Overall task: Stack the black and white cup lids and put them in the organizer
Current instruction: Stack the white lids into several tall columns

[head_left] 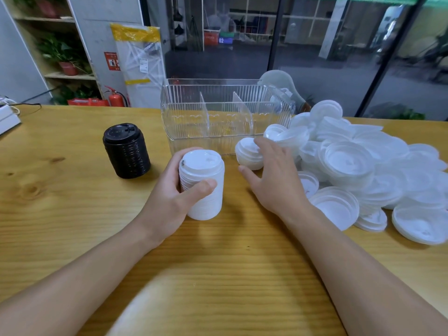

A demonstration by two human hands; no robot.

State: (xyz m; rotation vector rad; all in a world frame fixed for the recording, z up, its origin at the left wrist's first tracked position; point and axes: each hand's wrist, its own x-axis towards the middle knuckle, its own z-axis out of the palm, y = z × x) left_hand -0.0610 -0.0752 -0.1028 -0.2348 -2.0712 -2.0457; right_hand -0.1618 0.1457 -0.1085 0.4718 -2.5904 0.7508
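My left hand [174, 195] grips a tall stack of white lids [203, 187] that stands on the wooden table [72, 214]. My right hand [274, 175] reaches forward with fingers spread and relaxed, touching a short stack of white lids [247, 154]. A stack of black lids [127, 151] stands alone to the left. The clear ribbed organizer [218, 110] with two dividers sits behind the stacks and holds no lids. A big loose pile of white lids [363, 170] covers the table on the right.
A white device with a cable [7, 120] lies at the table's far left edge. Behind the table stand a red fire extinguisher [116, 97], a shelf with potted plants [63, 54] and glass doors [315, 44]. A blurred pale patch fills the near bottom edge.
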